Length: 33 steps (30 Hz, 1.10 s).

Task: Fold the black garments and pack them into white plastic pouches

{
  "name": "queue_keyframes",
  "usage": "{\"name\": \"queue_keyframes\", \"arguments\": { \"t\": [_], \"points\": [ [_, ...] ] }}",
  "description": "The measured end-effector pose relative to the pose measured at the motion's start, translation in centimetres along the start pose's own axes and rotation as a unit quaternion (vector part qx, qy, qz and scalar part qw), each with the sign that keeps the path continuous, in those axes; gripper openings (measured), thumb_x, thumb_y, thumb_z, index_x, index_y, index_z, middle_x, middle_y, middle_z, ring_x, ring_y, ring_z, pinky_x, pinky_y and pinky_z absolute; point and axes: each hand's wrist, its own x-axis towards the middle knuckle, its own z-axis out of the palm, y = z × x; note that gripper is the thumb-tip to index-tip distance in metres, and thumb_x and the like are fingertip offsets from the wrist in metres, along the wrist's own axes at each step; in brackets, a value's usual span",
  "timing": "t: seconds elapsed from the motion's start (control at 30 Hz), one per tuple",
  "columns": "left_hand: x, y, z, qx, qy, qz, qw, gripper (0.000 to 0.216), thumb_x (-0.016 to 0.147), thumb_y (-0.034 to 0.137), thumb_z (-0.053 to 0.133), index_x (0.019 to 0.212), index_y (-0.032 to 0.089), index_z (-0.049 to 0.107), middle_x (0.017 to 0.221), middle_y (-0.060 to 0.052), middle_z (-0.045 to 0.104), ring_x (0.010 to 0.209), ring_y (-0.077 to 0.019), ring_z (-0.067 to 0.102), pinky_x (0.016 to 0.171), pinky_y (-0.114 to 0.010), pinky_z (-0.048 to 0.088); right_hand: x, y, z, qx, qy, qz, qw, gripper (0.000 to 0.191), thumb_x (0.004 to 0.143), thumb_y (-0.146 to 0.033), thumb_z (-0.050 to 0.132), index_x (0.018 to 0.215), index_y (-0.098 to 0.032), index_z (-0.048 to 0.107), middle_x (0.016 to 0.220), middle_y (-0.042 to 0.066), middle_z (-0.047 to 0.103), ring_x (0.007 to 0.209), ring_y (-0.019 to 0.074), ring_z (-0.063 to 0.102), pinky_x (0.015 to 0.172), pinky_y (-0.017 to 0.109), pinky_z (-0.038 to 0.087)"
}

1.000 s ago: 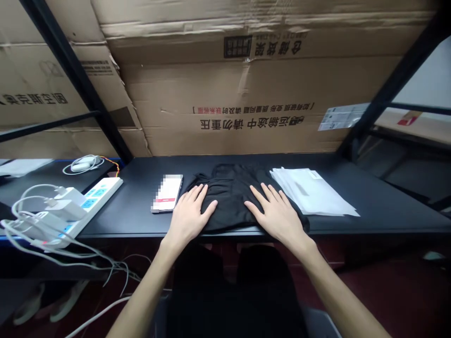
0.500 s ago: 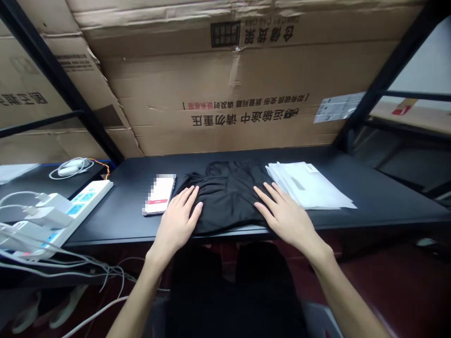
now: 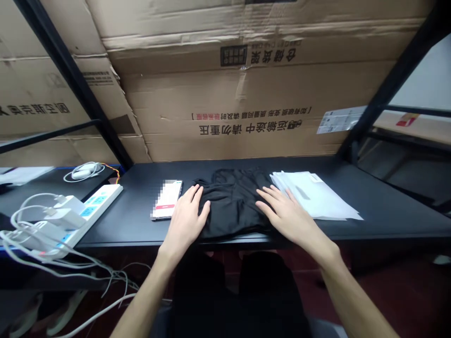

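Note:
A black piece of cloth [image 3: 234, 202], folded and wrinkled like a garment, lies on the black tabletop in front of me. My left hand [image 3: 186, 213] rests flat on its left edge with the fingers stretched forward. On the opposite edge lies my right hand [image 3: 283, 209], palm down and fingers apart. Just left of my left hand is a phone [image 3: 168, 199] with its screen lit. A stack of thin white bags or sheets [image 3: 317, 195] sits right beside my right hand. What lies under my palms is hidden.
A white power strip [image 3: 95, 204] with plugged-in chargers [image 3: 66, 218] runs along the table's left side, and its cables hang toward the floor. Large cardboard [image 3: 169, 94] stands upright behind the table. Black metal posts [image 3: 380, 94] frame both ends.
The camera view has shifted, so everything sits slightly lower and farther right. Both hands stay flat on the black cloth, with little movement against it.

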Motion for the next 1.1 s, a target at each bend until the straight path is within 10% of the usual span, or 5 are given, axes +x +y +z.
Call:
{"name": "queue_keyframes", "arguments": {
  "t": [0.23, 0.63, 0.77, 0.9, 1.1],
  "points": [
    [3.9, 0.5, 1.7, 0.047, -0.099, -0.064, 0.992, 0.067, 0.112, 0.049, 0.036, 0.158, 0.003, 0.048, 0.168, -0.024, 0.042, 0.161, -0.0355, 0.035, 0.132, -0.051, 0.031, 5.7, -2.3, 0.1, -0.028, -0.105, -0.029, 0.994, 0.075, 0.109, -0.065, 0.031, 0.17, -0.021, 0.035, 0.178, 0.012, 0.025, 0.166, 0.0331, 0.018, 0.133, 0.057, 0.02],
    [4.5, -0.1, 1.7, 0.069, -0.16, -0.067, 0.982, 0.072, 0.111, 0.049, 0.034, 0.161, -0.001, 0.043, 0.171, -0.024, 0.037, 0.162, -0.0354, 0.033, 0.132, -0.048, 0.029, 5.8, -1.2, 2.6, 0.004, -0.173, 0.008, 0.985, 0.084, 0.106, -0.075, 0.02, 0.174, -0.025, 0.02, 0.181, 0.012, 0.011, 0.167, 0.0309, 0.006, 0.134, 0.055, 0.011],
    [6.3, 0.0, 0.6, 0.064, -0.139, -0.04, 0.987, 0.061, 0.109, 0.047, 0.041, 0.154, 0.009, 0.055, 0.158, -0.021, 0.058, 0.149, -0.0366, 0.053, 0.123, -0.049, 0.041, 7.1, 0.1, 1.0, 0.049, -0.169, -0.014, 0.984, 0.078, 0.105, -0.074, 0.029, 0.167, -0.028, 0.042, 0.175, 0.01, 0.034, 0.165, 0.0327, 0.024, 0.133, 0.061, 0.013],
    [9.9, 0.4, -0.8, 0.02, -0.096, -0.001, 0.995, 0.055, 0.104, 0.039, 0.05, 0.152, 0.014, 0.057, 0.152, -0.018, 0.064, 0.139, -0.0339, 0.062, 0.119, -0.046, 0.046, 10.9, 3.1, -1.1, 0.127, -0.104, -0.067, 0.984, 0.051, 0.104, -0.06, 0.051, 0.143, -0.032, 0.069, 0.145, 0.008, 0.071, 0.133, 0.0307, 0.066, 0.118, 0.05, 0.048],
    [15.3, -0.9, 0.7, -0.022, -0.131, 0.03, 0.991, 0.037, 0.098, 0.034, 0.06, 0.13, 0.022, 0.075, 0.134, -0.009, 0.076, 0.127, -0.0296, 0.069, 0.111, -0.039, 0.051, 16.3, 7.6, -0.6, 0.072, 0.011, -0.03, 0.997, 0.039, 0.096, -0.04, 0.066, 0.131, -0.025, 0.074, 0.137, 0.012, 0.072, 0.129, 0.0305, 0.067, 0.112, 0.046, 0.052]
  ]
}}
